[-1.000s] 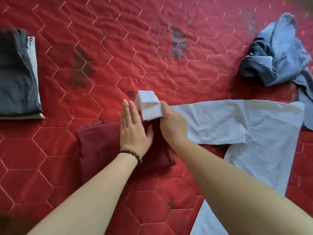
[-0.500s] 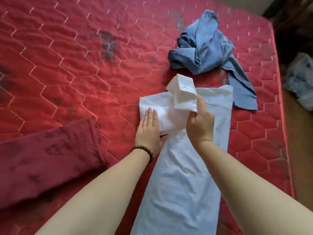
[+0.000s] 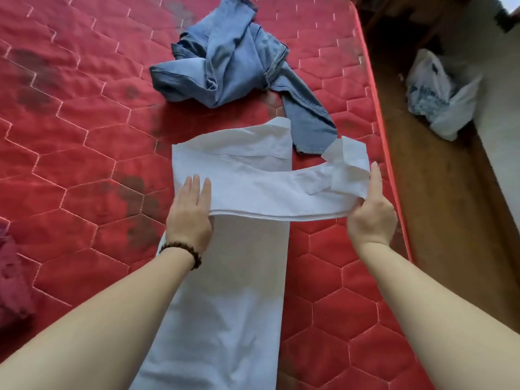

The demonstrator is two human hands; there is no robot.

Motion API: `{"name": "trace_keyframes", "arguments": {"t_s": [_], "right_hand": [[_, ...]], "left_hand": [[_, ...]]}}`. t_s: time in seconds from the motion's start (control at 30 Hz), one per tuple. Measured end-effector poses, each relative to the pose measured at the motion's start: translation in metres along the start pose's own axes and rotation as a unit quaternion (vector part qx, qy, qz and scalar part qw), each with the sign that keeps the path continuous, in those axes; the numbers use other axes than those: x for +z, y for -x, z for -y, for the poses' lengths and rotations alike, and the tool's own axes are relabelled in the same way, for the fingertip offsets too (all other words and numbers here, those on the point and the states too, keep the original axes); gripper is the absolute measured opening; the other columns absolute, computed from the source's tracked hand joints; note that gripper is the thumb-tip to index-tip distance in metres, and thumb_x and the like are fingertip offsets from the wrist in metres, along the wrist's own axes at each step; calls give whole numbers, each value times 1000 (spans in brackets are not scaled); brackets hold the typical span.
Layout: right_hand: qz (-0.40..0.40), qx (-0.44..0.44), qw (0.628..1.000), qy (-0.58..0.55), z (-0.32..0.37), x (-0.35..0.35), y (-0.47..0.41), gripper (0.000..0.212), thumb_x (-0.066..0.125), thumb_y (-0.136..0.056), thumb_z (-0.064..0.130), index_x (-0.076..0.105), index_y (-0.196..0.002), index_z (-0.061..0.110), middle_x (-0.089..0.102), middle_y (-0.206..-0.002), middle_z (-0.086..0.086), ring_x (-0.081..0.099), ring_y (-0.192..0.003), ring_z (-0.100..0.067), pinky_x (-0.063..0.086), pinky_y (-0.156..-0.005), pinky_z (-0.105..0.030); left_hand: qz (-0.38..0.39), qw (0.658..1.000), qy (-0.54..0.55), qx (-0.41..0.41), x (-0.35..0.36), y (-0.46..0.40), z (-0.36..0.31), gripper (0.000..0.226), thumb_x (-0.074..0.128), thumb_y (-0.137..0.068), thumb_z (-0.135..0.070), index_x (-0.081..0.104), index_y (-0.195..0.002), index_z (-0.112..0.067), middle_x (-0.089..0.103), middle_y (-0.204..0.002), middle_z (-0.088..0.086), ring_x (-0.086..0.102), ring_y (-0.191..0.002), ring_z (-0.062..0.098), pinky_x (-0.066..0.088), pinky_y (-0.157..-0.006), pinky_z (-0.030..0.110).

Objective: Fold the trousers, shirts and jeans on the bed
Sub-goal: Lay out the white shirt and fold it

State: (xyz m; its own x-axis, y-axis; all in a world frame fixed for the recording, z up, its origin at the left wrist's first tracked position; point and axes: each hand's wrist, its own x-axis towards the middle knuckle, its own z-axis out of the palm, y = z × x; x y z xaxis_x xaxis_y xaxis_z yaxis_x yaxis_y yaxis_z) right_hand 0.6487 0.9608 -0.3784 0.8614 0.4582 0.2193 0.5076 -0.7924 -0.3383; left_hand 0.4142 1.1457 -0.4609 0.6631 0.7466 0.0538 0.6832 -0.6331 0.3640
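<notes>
**White shirt laid lengthwise, sleeve pulled out to the right**

The white shirt [image 3: 225, 291] lies on the red quilted bed [image 3: 84, 136] as a narrow strip, its long axis running from the near edge of view away toward the far side, collar end farthest. One sleeve [image 3: 281, 197] crosses it at right angles, stretched from the shirt's left edge out past its right edge, with the cuff [image 3: 347, 161] lifted clear of the bed at the right.

The left hand [image 3: 190, 215] rests flat on the shirt's left side, fingers straight and together, pressing where the sleeve begins. A dark bead bracelet [image 3: 183, 250] circles that wrist. The right hand [image 3: 370, 215] is well to the right of the shirt body, pinching the sleeve just short of the cuff, the forefinger pointing away.

The crumpled blue jeans [image 3: 225, 57] lie beyond the shirt, one leg trailing down just beside the collar. At the near left edge a piece of dark red cloth [image 3: 11, 277] shows. On the floor, right of the bed, sits a white plastic bag [image 3: 439, 94].
</notes>
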Motion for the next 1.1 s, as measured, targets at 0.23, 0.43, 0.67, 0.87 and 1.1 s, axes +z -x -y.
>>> {"name": "trace_keyframes", "arguments": {"t_s": [0.23, 0.43, 0.67, 0.87, 1.1], "right_hand": [[303, 78, 935, 170, -85, 47, 31, 59, 40, -93, 10, 18, -148, 3, 29, -151, -14, 30, -138, -29, 33, -107, -46], [217, 83, 971, 61, -87, 61, 30, 76, 36, -83, -8, 13, -153, 13, 31, -153, -11, 32, -139, -28, 27, -112, -45], [235, 120, 954, 142, -99, 61, 30, 78, 50, -92, 25, 4, -153, 10, 14, -159, -10, 10, -147, -21, 6, -119, -48], [140, -71, 980, 119, -43, 72, 23, 88, 46, -90, 59, 14, -152, 6, 9, -160, -15, 3, -148, -26, -8, -117, -46], [269, -91, 957, 61, 36, 136, -14, 70, 53, -91, 49, 28, -147, 15, 33, -148, -12, 25, -139, -27, 11, -116, -46]], "left_hand": [[149, 971, -184, -21, 38, 3, -3, 79, 43, -89, -11, -5, -152, -20, -12, -159, 15, -10, -147, 30, -4, -118, 45], [82, 984, -158, -2, 30, -5, 24, 73, 49, -83, 5, 26, -150, -14, 10, -157, 23, 5, -146, 37, 6, -118, 47], [67, 991, -116, 2, 23, -6, 35, 72, 47, -76, 16, 36, -145, -3, 22, -153, 26, 16, -144, 40, 16, -117, 50], [111, 989, -98, -13, 14, -7, 43, 93, 67, -72, -8, 16, -149, 0, 11, -157, 22, 11, -146, 31, 10, -120, 40], [74, 995, -53, 49, 17, -4, 52, 76, 62, -54, 26, 47, -128, 18, 43, -135, 38, 48, -122, 51, 44, -98, 58]]}}
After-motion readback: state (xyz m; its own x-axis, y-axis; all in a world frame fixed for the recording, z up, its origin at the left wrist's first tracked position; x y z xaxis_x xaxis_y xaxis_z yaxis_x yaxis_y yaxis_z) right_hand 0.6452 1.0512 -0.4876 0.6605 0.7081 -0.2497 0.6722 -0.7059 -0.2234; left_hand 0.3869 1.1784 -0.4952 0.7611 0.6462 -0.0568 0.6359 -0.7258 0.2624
